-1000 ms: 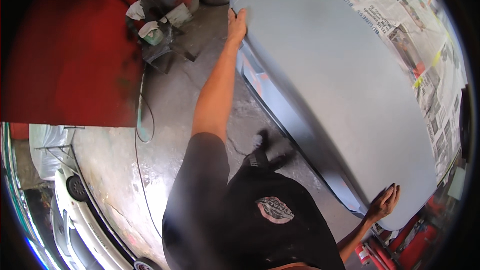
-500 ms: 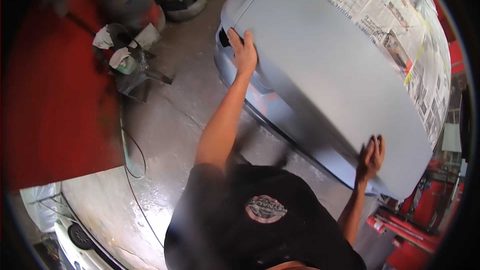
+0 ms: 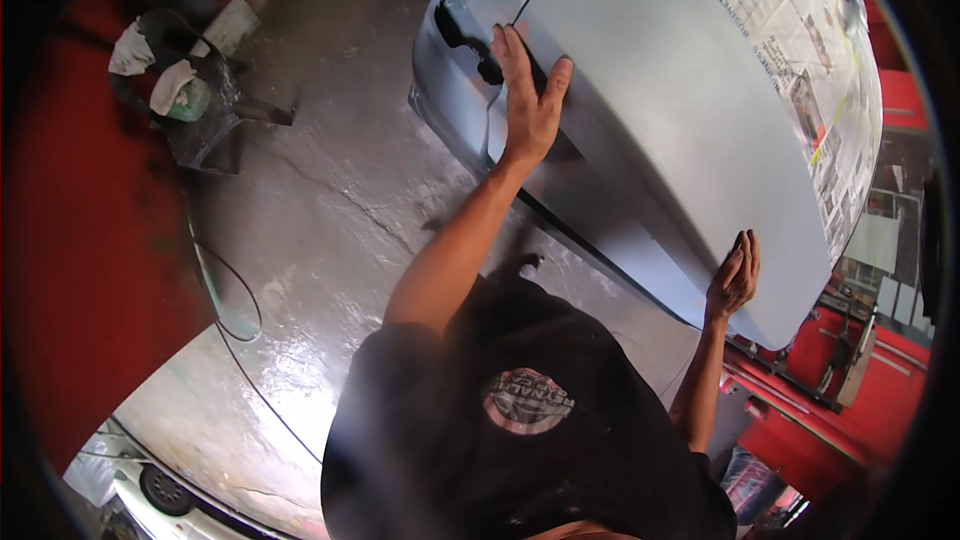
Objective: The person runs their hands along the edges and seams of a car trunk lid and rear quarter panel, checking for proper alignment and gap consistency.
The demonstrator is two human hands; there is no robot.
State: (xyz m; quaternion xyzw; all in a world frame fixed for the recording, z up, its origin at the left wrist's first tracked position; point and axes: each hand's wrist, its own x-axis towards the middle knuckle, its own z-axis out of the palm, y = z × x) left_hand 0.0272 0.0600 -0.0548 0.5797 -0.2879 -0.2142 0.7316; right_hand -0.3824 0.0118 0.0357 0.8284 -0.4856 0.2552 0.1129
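Panel (image 3: 690,130), curved, matte-grey, apparently metal, lies under our spread left hand (image 3: 533,118) and open right hand (image 3: 735,278), neither gripping; we're seemingly feeling it, next needing even pressure.

- The car (image 3: 428,90) stands before the person, its lid (image 3: 690,110) reaching off to the right.
- Newspaper (image 3: 805,60) lies over the car beyond the lid's far edge.
- The left hand (image 3: 533,110) is at the lid's near edge, just right of a cut-out (image 3: 455,35); the right hand (image 3: 735,278) is near its right corner.
- Over to the left, a tub (image 3: 188,102) sits on a stool (image 3: 222,135).
- A panel (image 3: 130,270) stands at far left, a hose (image 3: 245,365) on the floor (image 3: 320,210) beside it.
- Another car (image 3: 150,510) is past the panel.
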